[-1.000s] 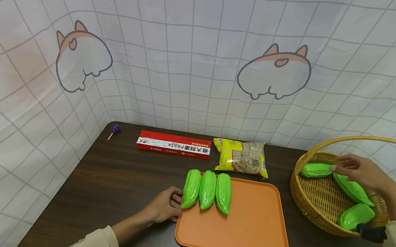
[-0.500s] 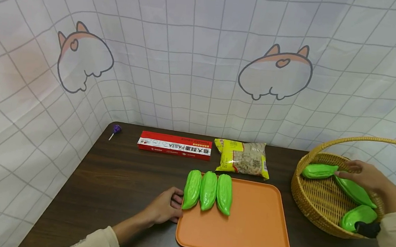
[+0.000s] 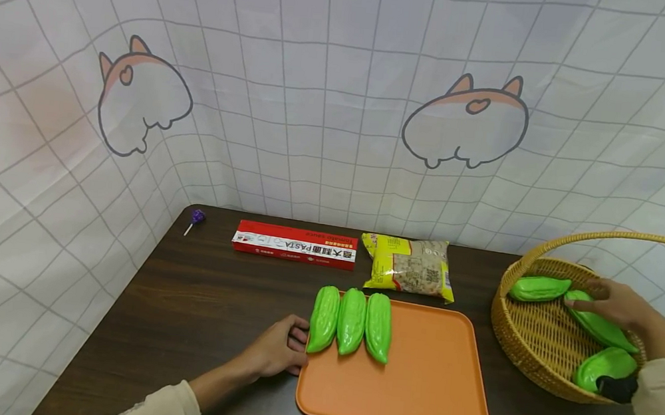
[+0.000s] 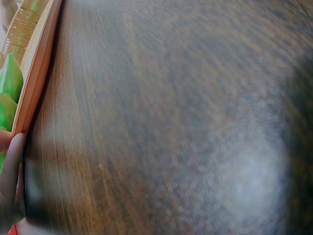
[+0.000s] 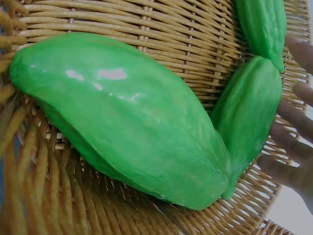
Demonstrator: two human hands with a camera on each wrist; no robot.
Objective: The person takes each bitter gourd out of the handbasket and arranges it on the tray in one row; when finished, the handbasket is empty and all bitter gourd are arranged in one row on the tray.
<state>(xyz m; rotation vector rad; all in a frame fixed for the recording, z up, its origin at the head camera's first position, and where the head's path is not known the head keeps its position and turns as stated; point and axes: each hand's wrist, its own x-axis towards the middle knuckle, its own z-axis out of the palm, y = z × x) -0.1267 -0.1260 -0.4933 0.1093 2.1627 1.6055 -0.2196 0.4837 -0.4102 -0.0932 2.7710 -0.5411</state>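
Observation:
My left hand (image 3: 279, 348) holds the left edge of an orange tray (image 3: 404, 395), its fingertips (image 4: 18, 143) at the rim in the left wrist view. Three glossy green model bitter melons (image 3: 351, 321) lie side by side on the tray's left part. My right hand (image 3: 620, 305) is in the wicker basket (image 3: 515, 335), around the upper end of the middle green bitter melon (image 5: 249, 107). Its fingers are spread beside that melon; contact is hard to tell. Two more melons lie in the basket, one at the back (image 3: 539, 289) and one at the front (image 5: 122, 117).
Behind the tray lie a red-and-white pasta box (image 3: 295, 244) and a yellow bag (image 3: 407, 266) of food. A purple lollipop (image 3: 196, 216) lies at the table's back left corner. The basket's handle (image 3: 624, 234) arches over the right arm. A patterned cloth (image 3: 295, 97) hangs behind.
My right hand has moved from between the back and middle melons in the basket down to the middle one. The left hand stays at the tray's edge.

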